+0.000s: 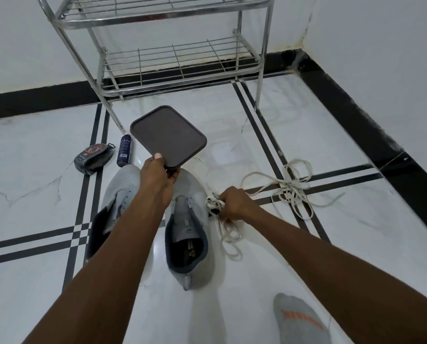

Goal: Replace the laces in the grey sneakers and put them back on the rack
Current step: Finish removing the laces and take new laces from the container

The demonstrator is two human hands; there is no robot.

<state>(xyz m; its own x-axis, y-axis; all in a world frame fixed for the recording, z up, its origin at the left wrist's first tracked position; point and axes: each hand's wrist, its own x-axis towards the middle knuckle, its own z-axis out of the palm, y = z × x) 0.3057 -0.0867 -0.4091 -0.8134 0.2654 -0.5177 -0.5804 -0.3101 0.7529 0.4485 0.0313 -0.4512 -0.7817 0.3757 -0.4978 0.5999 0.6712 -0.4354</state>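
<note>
Left hand (159, 173) pinches corner of brown tray (168, 137), held above floor (331, 232). Right hand (234, 203) grips bunch of white laces (290, 187). Grey sneakers (186, 227) sit on floor below rack (177, 58).

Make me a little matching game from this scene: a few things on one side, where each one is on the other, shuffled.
Things:
1. brown tray
2. bundled lace
3. dark spray can
4. loose laces

Places:
A. lying on the floor by the rack leg
B. gripped by the right hand
C. held up by the left hand
D. sprawled over the black tile lines

Pairs: 1-C, 2-B, 3-A, 4-D
</note>
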